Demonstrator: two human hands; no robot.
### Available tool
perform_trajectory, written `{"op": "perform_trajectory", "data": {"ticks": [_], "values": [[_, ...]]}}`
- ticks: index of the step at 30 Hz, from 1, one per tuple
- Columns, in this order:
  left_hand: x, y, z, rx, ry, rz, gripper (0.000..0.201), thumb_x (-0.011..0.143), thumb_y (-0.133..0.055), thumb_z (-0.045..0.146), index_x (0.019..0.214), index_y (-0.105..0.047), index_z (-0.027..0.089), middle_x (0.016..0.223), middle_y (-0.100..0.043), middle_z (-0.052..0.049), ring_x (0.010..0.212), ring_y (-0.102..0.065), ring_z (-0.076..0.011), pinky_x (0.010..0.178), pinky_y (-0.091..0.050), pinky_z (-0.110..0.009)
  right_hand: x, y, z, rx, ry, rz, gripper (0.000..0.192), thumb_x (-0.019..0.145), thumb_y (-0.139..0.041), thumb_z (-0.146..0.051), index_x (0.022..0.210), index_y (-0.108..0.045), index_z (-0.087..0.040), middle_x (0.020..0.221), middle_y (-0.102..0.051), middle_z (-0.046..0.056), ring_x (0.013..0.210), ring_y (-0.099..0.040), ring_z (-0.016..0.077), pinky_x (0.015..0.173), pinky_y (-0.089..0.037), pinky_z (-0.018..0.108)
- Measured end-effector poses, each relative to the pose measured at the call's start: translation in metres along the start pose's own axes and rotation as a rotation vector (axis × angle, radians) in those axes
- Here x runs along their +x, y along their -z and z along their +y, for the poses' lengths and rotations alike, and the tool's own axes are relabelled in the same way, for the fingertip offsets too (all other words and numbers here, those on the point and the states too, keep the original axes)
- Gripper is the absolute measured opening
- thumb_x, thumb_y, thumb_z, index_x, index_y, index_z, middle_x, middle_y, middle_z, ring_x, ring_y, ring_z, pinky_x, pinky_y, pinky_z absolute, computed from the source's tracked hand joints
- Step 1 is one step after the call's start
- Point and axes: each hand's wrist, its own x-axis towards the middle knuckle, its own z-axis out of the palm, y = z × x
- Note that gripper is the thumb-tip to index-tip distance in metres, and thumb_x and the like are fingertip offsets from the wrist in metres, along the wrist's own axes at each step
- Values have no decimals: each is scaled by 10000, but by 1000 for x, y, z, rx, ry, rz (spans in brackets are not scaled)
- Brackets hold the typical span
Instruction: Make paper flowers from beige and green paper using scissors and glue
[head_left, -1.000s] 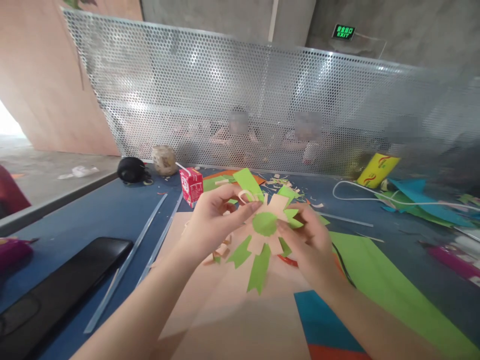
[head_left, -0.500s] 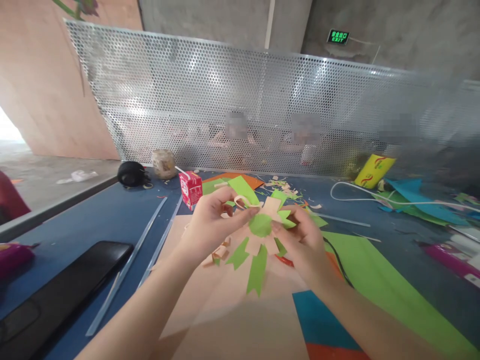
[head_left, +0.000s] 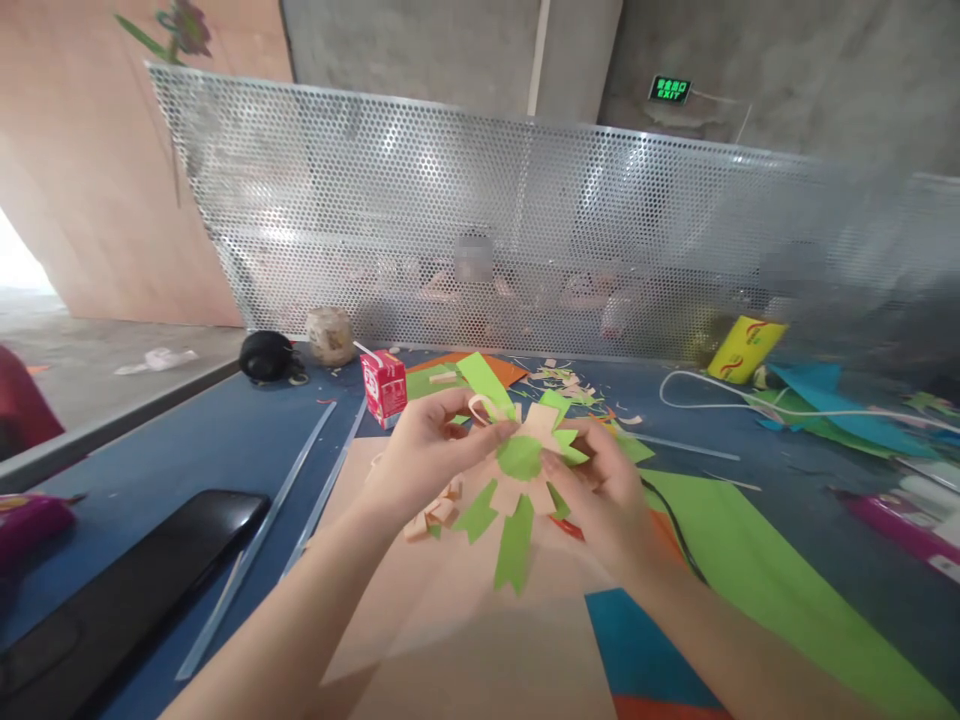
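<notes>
Both hands — left hand (head_left: 420, 465), right hand (head_left: 604, 500) — pinch the paper flower (head_left: 519, 470) between closed fingers, above the table.

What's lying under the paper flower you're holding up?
Under the paper flower, held by the left hand and right hand, lies a peach paper sheet with curled peach scraps. A red scrap peeks out; the hands cover the rest.
</notes>
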Motion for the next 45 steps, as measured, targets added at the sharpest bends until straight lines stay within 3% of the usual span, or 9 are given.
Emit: {"op": "perform_trajectory", "data": {"ticks": [9, 22, 39, 45], "values": [[3, 5, -1, -33, -81, 2, 228, 705, -607, 245, 916, -544, 186, 870, -572, -25, 809, -559, -145, 704, -449, -278, 0, 1, -2, -34, 13, 19, 127, 742, -557, -283, 823, -491, -211, 766, -558, 8, 651, -558, 133, 518, -448, 224], [3, 4, -4, -62, -141, -34, 219, 697, -592, 201, 913, -568, 176, 851, -596, -35, 709, -546, -119, 678, -452, -279, 1, 2, 6, -79, 56, 13, 136, 748, -556, -282, 848, -491, -217, 781, -553, 8, 697, -553, 140, 572, -454, 238], [2, 4, -3, -60, -111, -62, 134, 733, -554, 212, 865, -550, 187, 874, -592, -31, 753, -551, -124, 714, -446, -293, 0, 1, 4, -75, 36, 2, 139, 753, -547, -282, 859, -484, -219, 756, -556, 6, 651, -565, 136, 525, -457, 230], [2, 3, -2, -65, -126, -82, 224, 737, -537, 211, 957, -535, 172, 871, -589, -52, 771, -556, -143, 705, -456, -300, -1, 1, 4, -43, -22, -8, 176, 741, -564, -309, 875, -485, -227, 746, -546, -8, 590, -557, 123, 458, -434, 215]]}}
